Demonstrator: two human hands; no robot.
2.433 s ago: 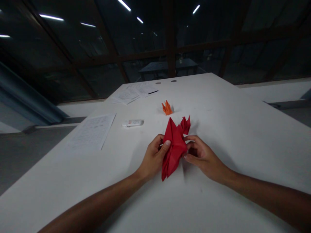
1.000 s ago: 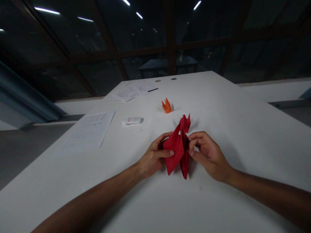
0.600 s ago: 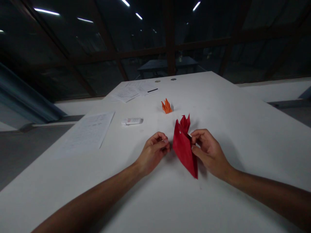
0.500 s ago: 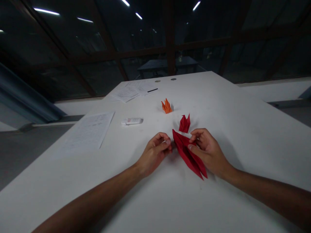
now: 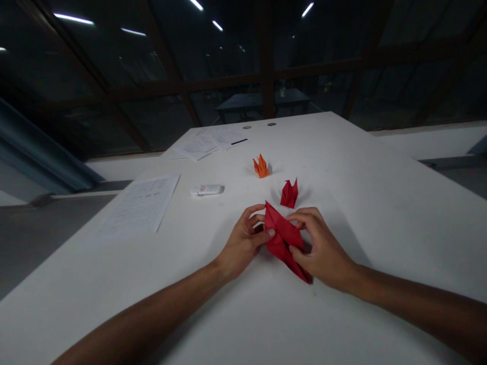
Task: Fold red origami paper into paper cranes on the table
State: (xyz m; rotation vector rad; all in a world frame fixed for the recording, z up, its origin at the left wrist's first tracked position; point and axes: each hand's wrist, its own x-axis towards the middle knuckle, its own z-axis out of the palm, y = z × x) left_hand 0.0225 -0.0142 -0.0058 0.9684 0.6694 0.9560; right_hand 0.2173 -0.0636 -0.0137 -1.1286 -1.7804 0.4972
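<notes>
A red sheet of folded origami paper (image 5: 281, 225) is held above the table between my two hands, its long shape slanting from upper left to lower right. My left hand (image 5: 249, 235) pinches its left edge, the thumb lying on the front face. On the other side my right hand (image 5: 317, 246) grips the right edge between thumb and fingers. Just behind stands a small red origami figure (image 5: 289, 193) with pointed tips. Farther back is a similar orange origami figure (image 5: 261, 166).
A white tube-like item with printing (image 5: 207, 189) lies left of the origami. Written sheets of paper (image 5: 142, 203) rest at the left edge, with more papers (image 5: 201, 143) and a black pen-like stick (image 5: 239, 142) at the back. The white table (image 5: 365, 203) extends toward dark windows.
My left hand has taken hold of the red folded paper's left edge. The paper has turned to show a broader face and shifted slightly left, with my right hand moving along.
</notes>
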